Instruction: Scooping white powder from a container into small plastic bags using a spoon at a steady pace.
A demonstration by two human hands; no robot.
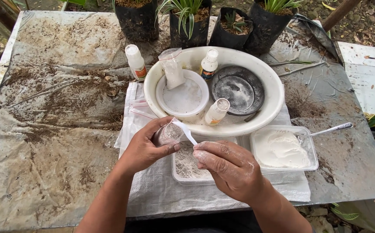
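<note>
left of the big white basin [278, 92], outside its rim: a small white bottle [136, 63] upright on the soil-dusted grey sheet [45, 142]. just below the basin's near rim, left hand [146, 146] curled around a small clear plastic bag [169, 133], fingers closed on its sides, mouth held open and tilted toward the right. directly right of that mouth, touching or just above it: a white plastic spoon [185, 131], pinched narrow between thumb and fingertips of the powder-dusted right hand [230, 168]; long axis slanting from the right hand up-left into the bag. beneath both hands, a clear tray of greyish powder [186, 166]. further right, below the basin's right side, a second tray of white powder [282, 149] with a metal spoon [330, 129]. inside the basin: a round white tub [182, 97], two small bottles, a dark lid [238, 89].
</note>
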